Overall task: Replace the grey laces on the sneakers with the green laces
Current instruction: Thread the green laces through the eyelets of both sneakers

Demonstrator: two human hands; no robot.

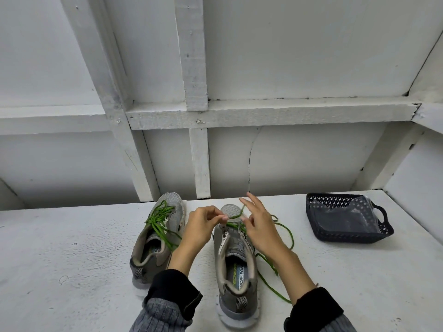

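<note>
Two grey sneakers stand side by side on the white table, toes away from me. The left sneaker (157, 236) is laced with a bright green lace (159, 220). The right sneaker (236, 262) has a darker green lace (286, 232) through its front eyelets, with long loose ends trailing on the table to its right. My left hand (200, 227) pinches the lace at the sneaker's front eyelets. My right hand (260, 225) pinches the other lace strand between thumb and forefinger, its other fingers spread upward. No grey laces are in view.
A dark mesh basket (318, 226) with a clear plastic bag inside sits at the table's right rear. White wooden wall framing (201, 161) rises directly behind the table. A white side wall (417, 178) closes off the right edge.
</note>
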